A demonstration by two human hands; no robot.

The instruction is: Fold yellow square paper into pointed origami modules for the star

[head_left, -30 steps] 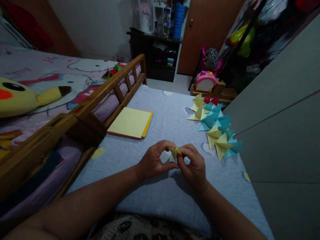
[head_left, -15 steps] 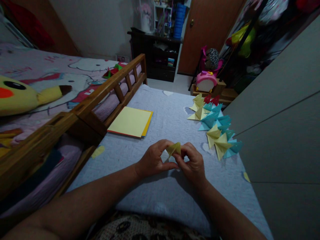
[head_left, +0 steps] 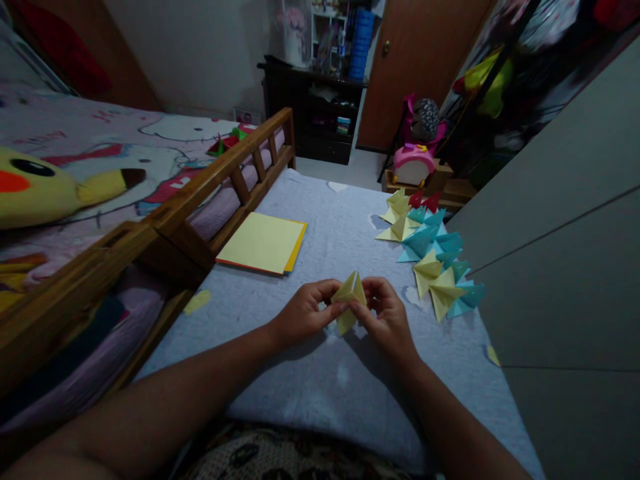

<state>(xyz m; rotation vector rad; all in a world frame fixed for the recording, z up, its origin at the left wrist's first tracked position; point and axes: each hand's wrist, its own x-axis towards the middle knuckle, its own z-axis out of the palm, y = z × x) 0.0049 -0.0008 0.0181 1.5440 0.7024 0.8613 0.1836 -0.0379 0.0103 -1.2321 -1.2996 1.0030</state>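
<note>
A folded piece of pale yellow origami paper [head_left: 351, 291] is pinched between both hands, just above the light bedsheet. My left hand [head_left: 306, 313] grips its left side, thumb in front. My right hand [head_left: 389, 317] grips its right side, with the thumb pressed on the front and the fingers curled behind. The paper has a pointed top with flaps standing apart, and a lower point hangs below the thumbs. To the right lie several folded paper figures in yellow [head_left: 444, 291], light blue [head_left: 423, 240] and red [head_left: 431, 201]. On the left is a stack of square paper sheets [head_left: 263, 243], yellow on top.
A wooden bed rail [head_left: 225, 167] runs along the left, with a yellow plush toy [head_left: 45, 190] on the bed beyond it. A pale cabinet panel [head_left: 565, 280] borders the right side. A dark shelf unit [head_left: 310, 113] and a pink toy case [head_left: 414, 165] stand past the far edge.
The folded paper has turned so its flaps and lower point now show. My left thumb has moved up from below onto the paper, beside the right thumb.
</note>
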